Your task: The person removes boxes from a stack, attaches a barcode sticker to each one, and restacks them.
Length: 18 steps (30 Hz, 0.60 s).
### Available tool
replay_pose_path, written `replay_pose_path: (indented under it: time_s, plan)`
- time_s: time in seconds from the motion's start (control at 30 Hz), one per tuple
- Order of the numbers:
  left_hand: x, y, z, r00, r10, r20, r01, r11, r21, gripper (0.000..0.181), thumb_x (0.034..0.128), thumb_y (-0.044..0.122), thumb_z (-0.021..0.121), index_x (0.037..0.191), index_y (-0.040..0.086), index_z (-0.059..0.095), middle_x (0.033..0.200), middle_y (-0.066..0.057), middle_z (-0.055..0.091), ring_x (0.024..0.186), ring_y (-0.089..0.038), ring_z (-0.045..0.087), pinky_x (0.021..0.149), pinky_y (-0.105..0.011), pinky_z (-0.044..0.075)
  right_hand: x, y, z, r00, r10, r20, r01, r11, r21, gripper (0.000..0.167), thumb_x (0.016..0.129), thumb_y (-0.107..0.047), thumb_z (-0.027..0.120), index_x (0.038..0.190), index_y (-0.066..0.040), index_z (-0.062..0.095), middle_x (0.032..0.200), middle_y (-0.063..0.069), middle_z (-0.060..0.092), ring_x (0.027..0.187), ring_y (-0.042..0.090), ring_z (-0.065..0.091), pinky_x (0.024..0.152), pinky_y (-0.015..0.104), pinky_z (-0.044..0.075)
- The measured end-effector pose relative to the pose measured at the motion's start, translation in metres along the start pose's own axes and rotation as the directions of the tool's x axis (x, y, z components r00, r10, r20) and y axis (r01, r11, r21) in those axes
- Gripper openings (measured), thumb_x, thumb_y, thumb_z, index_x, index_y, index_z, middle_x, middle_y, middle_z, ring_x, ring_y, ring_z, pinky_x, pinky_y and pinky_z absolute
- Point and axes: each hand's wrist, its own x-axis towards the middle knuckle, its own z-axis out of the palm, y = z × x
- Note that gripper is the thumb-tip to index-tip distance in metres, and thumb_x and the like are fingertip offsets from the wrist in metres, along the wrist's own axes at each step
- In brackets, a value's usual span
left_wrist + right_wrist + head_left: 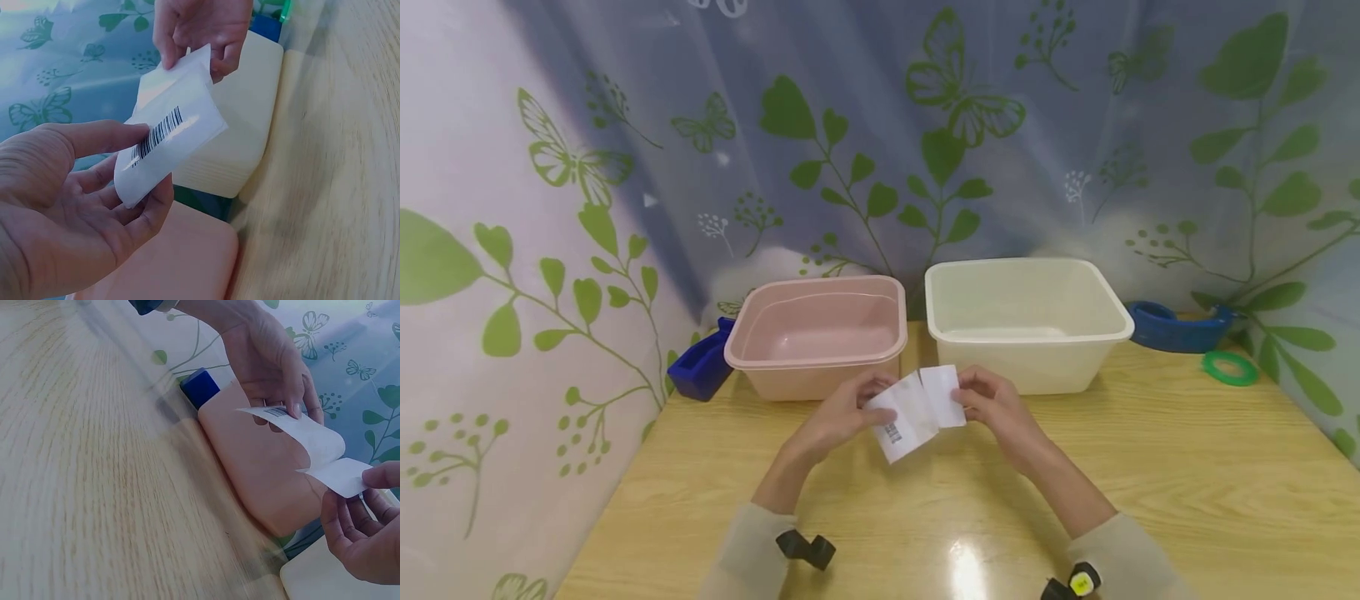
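Note:
A white barcode label (913, 417), creased across its middle, is held above the table between both hands. My left hand (832, 422) pinches one end, its thumb on top beside the printed barcode (159, 134). At the other end, my right hand (1003, 414) pinches a plain white section (342, 478) between thumb and fingers. In the right wrist view the label bends in a curve near its middle. Whether its two sections are fully joined I cannot tell.
Behind the hands stand a pink basin (816, 383) and a cream basin (1022, 367). A dark blue holder (700, 367) is at the far left; a blue tape dispenser (1180, 332) and a green ring (1230, 368) lie right. A patterned curtain (865, 108) backs the wooden table (1187, 467).

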Motion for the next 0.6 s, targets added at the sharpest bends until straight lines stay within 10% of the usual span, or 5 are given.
replay_pose_path:
  time_s: [0.6]
  plan:
    - [-0.0057,-0.0020,-0.0001,0.981,0.025,0.191,-0.024,1.000,-0.011,0.051,0.0935,0.000,0.070,0.141,0.002,0.053,0.126,-0.019,0.068,0.101,-0.020,0.067,0.085,-0.030,0.057,-0.0014,-0.0042,-0.0055,0.999,0.034,-0.025,-0.033,0.997,0.069,0.010,0.101,-0.008,0.061,0.106,0.000,0.059,0.109,0.005,0.062,0.100,0.018,0.060,0.085,0.027,0.054]
